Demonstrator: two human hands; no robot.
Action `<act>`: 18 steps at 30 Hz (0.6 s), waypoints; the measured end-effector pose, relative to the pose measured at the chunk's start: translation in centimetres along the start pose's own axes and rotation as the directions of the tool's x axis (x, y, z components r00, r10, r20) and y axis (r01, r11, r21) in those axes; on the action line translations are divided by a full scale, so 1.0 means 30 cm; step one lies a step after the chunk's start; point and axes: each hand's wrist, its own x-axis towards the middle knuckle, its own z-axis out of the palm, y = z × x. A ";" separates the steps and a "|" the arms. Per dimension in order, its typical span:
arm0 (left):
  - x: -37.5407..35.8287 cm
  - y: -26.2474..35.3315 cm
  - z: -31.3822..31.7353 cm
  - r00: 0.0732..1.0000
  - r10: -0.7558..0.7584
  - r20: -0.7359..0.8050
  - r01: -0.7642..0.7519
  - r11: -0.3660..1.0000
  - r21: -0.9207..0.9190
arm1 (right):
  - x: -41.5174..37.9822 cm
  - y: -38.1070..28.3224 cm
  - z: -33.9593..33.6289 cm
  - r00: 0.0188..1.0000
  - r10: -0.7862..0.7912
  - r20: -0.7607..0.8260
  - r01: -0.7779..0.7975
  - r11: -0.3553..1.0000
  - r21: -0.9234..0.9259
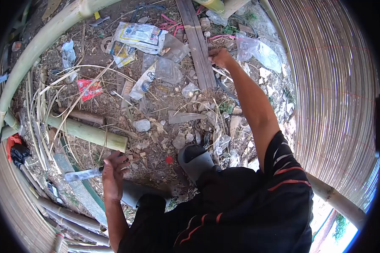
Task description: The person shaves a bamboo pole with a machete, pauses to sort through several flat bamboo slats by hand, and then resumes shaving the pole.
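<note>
View: we look down from head height past a black shirt with red and pale stripes (240, 211) to littered bare ground (156, 139).
Left hand: we see the left hand (113, 177) low and left of centre, its fingers loosely curled and partly spread, holding a knife (83, 174) by its dark handle.
Knife: its metal blade points left from the hand, above a grey slab (65, 162).
Right hand: we find the right hand (220, 58) at the end of an outstretched arm, fingers bent, at the right edge of a wooden plank; we cannot tell whether they grip it.
Plank: the weathered brown wooden plank (198, 50) lies lengthwise, running from the top of the view toward the middle.
Bamboo: just beyond the left hand we see a cut length of green bamboo (88, 133), with thin pale strips (40, 114) curling around its far end.
Litter: ahead lie a white-and-yellow plastic bag (142, 37), a white wrapper (144, 82) and a red packet (89, 89); clear plastic (257, 52) lies just right of the right hand.
Feet: we make out grey boots (204, 163), with a red bottle cap (169, 160) near them.
Right side: a screen of narrow slats (329, 76) stands along the edge.
</note>
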 end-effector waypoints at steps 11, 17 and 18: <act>-0.061 0.027 -0.132 0.954 0.185 -0.235 -0.198 0.980 -0.034 | -0.067 -0.043 0.009 0.951 -0.096 -0.293 -0.003 0.947 -0.321; -0.169 0.077 -0.574 0.449 0.338 -0.827 -0.523 0.850 0.063 | -0.277 -0.358 0.108 0.731 -0.647 -0.214 0.545 0.744 -0.386; -0.188 0.076 -0.654 0.346 0.338 -0.875 -0.541 0.834 0.108 | -0.336 -0.452 0.150 0.686 -0.716 -0.124 0.641 0.677 -0.362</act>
